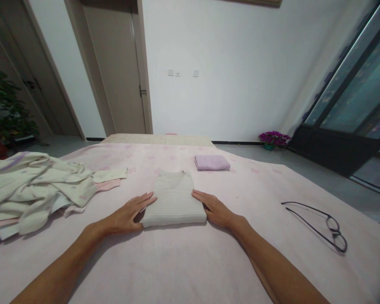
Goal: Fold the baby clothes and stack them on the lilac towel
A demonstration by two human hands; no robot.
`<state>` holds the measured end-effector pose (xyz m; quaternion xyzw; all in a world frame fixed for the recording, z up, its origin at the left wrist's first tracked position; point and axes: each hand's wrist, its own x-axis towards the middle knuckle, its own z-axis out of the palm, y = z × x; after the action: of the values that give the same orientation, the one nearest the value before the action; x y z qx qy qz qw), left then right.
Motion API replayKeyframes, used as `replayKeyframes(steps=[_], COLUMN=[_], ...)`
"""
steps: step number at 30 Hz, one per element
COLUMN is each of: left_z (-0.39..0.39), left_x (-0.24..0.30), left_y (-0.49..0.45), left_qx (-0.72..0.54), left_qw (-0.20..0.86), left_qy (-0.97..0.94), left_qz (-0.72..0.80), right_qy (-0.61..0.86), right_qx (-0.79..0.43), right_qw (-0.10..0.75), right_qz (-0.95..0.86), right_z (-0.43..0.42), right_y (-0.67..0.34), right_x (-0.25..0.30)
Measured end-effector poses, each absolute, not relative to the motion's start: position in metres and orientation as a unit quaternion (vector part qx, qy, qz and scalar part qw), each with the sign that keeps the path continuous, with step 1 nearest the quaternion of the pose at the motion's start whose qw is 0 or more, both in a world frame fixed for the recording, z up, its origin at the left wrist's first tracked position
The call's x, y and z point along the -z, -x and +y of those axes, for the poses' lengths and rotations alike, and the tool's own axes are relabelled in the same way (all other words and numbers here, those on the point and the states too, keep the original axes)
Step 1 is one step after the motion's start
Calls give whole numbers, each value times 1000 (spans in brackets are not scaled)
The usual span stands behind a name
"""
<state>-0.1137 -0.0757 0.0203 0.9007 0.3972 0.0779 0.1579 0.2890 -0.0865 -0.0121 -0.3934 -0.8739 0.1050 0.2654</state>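
A white ribbed garment with a round neckline, looking like a folded sweater (175,200), lies flat on the pink sheet in front of me. My left hand (129,214) touches its left edge, fingers stretched and the thumb apart at the near corner. On the opposite side, my right hand (214,209) rests against the right edge with fingers extended; its thumb is largely hidden. Beyond the sweater, to the right, sits a folded lilac cloth (212,162), touched by neither hand.
A loose heap of pale clothes (41,190) spreads over the left side of the bed (183,270). Black-framed glasses (334,232) lie at the right with their arms unfolded. Purple flowers in a pot (272,139) stand on the floor by the far wall.
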Motion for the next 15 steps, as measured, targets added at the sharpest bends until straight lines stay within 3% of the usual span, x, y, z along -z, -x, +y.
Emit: replayKeyframes(steps=[9, 15], left_z=[-70, -74], left_x=[-6, -6], left_y=[102, 91], left_qx=[-179, -331], left_qw=[62, 115], left_qy=[-913, -837], left_qz=[360, 421], right_qy=[391, 410], right_qx=[-112, -139], right_qw=[269, 311], right_qz=[-873, -846], right_z=[-88, -95], right_y=[-289, -279], right_x=[11, -8])
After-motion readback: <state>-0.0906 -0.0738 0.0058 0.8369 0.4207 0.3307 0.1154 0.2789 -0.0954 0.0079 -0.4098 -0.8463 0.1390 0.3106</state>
